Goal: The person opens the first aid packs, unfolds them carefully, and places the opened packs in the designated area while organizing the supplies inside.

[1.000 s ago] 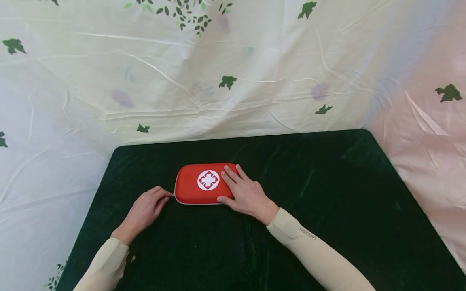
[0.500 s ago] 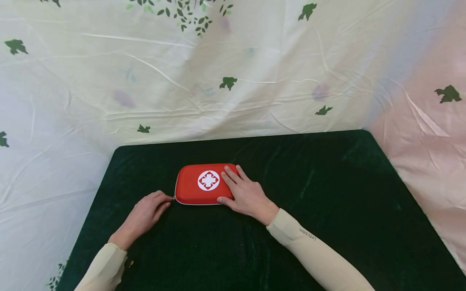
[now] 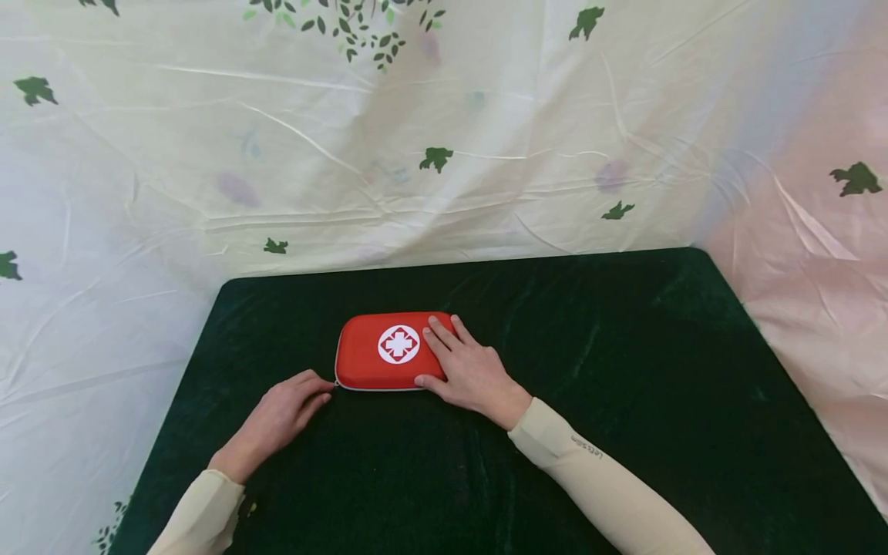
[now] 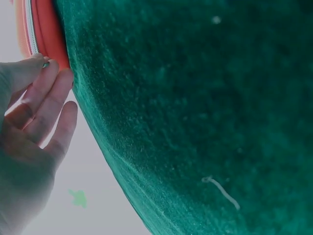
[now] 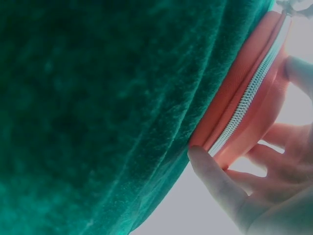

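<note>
A red first-aid case (image 3: 368, 351) with a white cross emblem lies flat on the dark green cloth. My left hand (image 3: 280, 412) is at its near left corner, with thumb and fingertips pinching the zipper pull, which the fingers mostly hide. In the left wrist view, the silver zipper (image 4: 31, 27) runs up to those fingertips. My right hand (image 3: 475, 374) rests with spread fingers on the right end of the case, thumb toward the near edge. From the right wrist, the near-side zipper teeth (image 5: 244, 100) show closed together.
The green velvety cloth (image 3: 624, 401) covers the table around the case. Behind and at both sides hangs a pale curtain (image 3: 499, 193) with printed green leaves. A short light thread (image 4: 222, 193) lies on the cloth in the left wrist view.
My left hand has moved slightly toward me and right, bringing the zipper pull around the case's left end to the near corner. The right hand has stayed in place on the case.
</note>
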Demonstrator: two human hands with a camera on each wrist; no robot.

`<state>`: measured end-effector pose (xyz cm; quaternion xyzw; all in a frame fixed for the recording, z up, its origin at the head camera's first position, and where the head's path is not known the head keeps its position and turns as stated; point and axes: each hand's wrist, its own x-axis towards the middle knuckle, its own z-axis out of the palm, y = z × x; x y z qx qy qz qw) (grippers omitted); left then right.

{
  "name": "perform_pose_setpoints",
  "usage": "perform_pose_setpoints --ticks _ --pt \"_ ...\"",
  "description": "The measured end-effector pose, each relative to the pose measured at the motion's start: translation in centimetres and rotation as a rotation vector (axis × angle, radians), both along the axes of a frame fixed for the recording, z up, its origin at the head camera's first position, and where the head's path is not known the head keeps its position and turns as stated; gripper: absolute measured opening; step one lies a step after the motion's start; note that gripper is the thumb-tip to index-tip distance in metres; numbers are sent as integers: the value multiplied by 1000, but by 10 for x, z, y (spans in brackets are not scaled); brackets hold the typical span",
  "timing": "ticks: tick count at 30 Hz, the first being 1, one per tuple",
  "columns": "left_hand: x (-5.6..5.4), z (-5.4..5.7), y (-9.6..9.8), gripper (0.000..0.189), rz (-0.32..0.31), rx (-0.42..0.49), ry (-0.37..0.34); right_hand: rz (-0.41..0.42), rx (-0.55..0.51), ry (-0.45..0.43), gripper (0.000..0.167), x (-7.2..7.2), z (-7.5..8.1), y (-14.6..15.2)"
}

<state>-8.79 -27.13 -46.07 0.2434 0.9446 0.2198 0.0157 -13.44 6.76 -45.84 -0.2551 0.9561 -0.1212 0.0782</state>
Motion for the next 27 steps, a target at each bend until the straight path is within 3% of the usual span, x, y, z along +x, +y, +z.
perform_pose_setpoints --ticks 9,27 --pt "4 1 7 23 9 -13 -52 -6 8 -1 88 0 -1 -1" --pt "12 -6 20 23 22 22 -70 1 -10 -11 89 0 -1 0"
